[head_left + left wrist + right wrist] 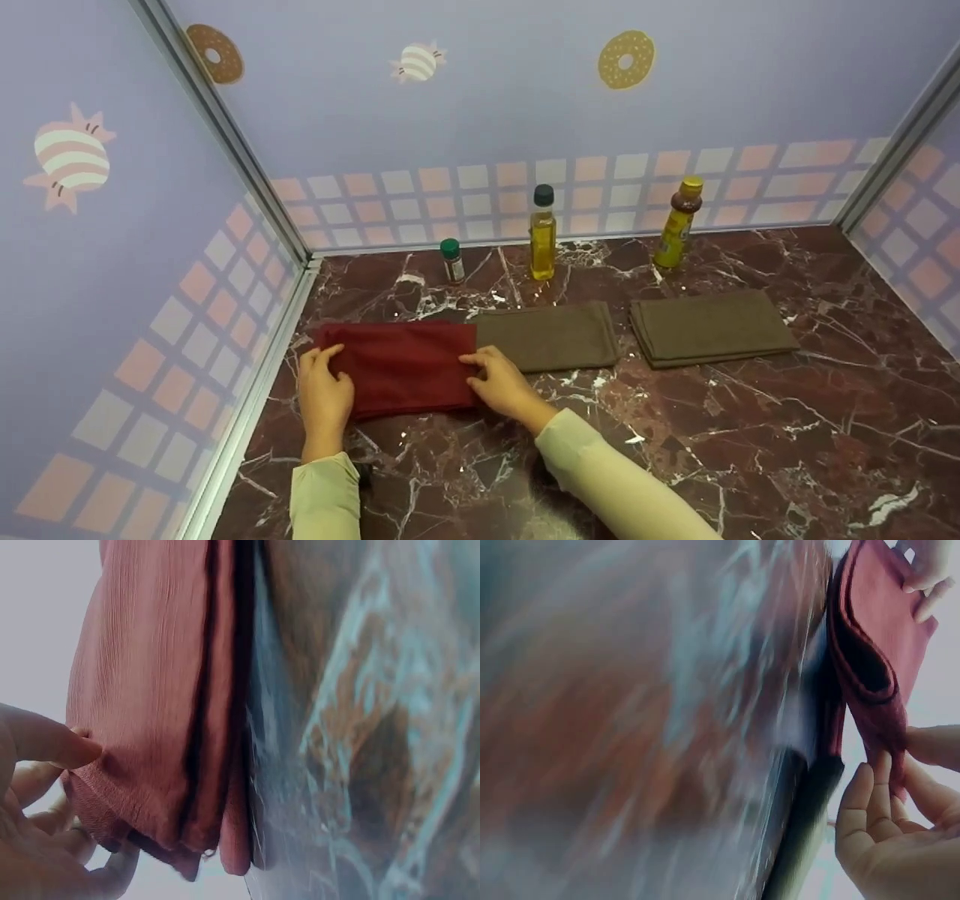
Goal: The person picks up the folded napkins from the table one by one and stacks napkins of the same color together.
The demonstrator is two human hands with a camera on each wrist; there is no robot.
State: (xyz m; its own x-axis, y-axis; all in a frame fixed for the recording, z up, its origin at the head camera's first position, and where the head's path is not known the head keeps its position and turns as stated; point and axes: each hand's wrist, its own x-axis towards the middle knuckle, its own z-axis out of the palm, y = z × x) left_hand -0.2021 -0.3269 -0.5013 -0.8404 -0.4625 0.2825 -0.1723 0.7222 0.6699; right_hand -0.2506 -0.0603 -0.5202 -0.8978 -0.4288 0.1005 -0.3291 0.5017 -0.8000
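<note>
A folded red cloth (401, 366) lies flat on the dark marbled surface (712, 427), toward its 9 o'clock side near the left wall. The left hand (324, 391) holds the cloth's left end, thumb on top and fingers curled under the edge; the left wrist view shows the thumb (49, 739) pressing on the folded layers of the cloth (157, 705) with the other fingers tucked below. The right hand (504, 382) pinches the cloth's right end, and the right wrist view shows its fingers (866, 802) closed on the cloth's (877, 630) doubled edge, slightly lifted off the surface.

Just beside the red cloth, at its 3 o'clock, lies a folded brown cloth (547, 336), the 2 touching or nearly so. Further toward 3 o'clock, apart from it, sits a second folded brown cloth (711, 327). Along the back wall at 12 o'clock stand 3 containers: a small green-capped jar (452, 260), a black-capped bottle of yellow oil (543, 234), and a yellow-capped bottle (678, 223). Both arms wear pale sleeves (615, 480).
</note>
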